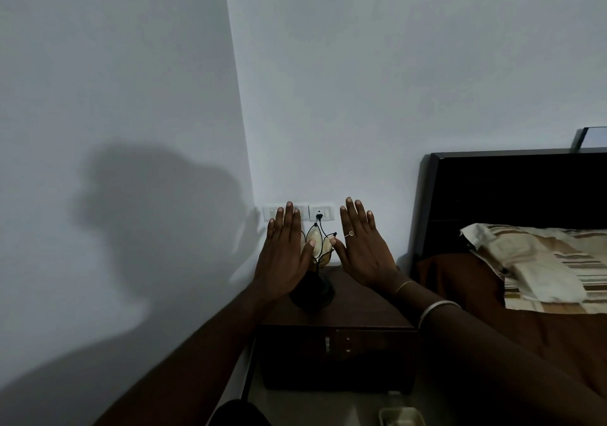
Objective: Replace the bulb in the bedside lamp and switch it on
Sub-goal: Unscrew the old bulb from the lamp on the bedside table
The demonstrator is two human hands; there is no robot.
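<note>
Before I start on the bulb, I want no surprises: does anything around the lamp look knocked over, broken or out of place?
Nothing stands out. The lamp stands upright on the bedside cabinet, its plug in the wall socket. The left hand and right hand are open and empty on either side of it.

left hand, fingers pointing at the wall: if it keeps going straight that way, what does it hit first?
Probably the white wall switch plate: the open left hand has its fingertips overlapping it in the picture. Depth is unclear. The small black wire-frame lamp sits just to its right, off that line.
</note>
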